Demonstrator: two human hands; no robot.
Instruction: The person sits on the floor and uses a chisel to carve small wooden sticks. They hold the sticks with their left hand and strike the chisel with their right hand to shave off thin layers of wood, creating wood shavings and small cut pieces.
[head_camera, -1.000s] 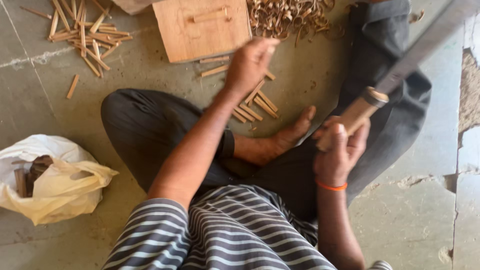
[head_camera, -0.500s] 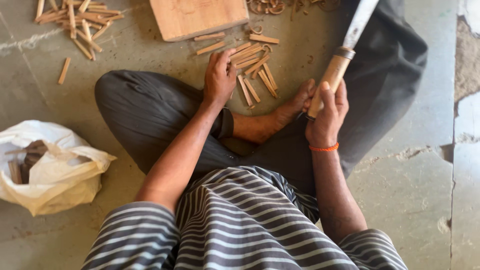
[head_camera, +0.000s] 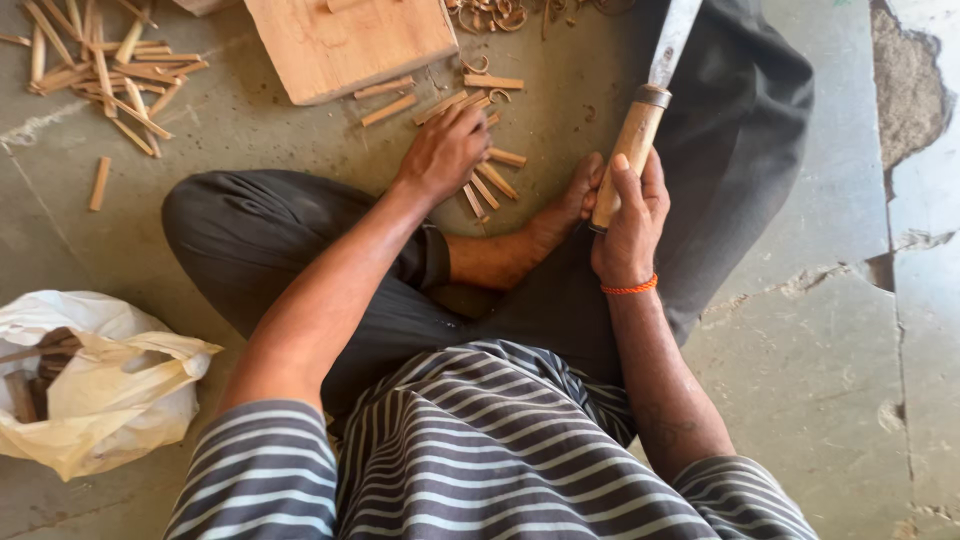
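I sit cross-legged on a concrete floor. My left hand (head_camera: 443, 150) reaches down onto a small heap of short wooden sticks (head_camera: 490, 160) in front of my bare foot (head_camera: 565, 210), its fingers curled over some of them. My right hand (head_camera: 628, 225) grips the wooden handle of a big knife (head_camera: 640, 130), held upright with the metal blade pointing away toward the top of the view.
A thick wooden block (head_camera: 350, 40) lies just beyond the sticks. Another pile of split sticks (head_camera: 100, 70) lies at top left, curled shavings (head_camera: 500, 12) at the top. A white plastic bag (head_camera: 90, 380) holding wood pieces sits at my left. Cracked floor slabs run along the right.
My left hand has pulled back from near the block and come down onto the sticks by my foot. The knife in my right hand has tipped from slanted to nearly upright.
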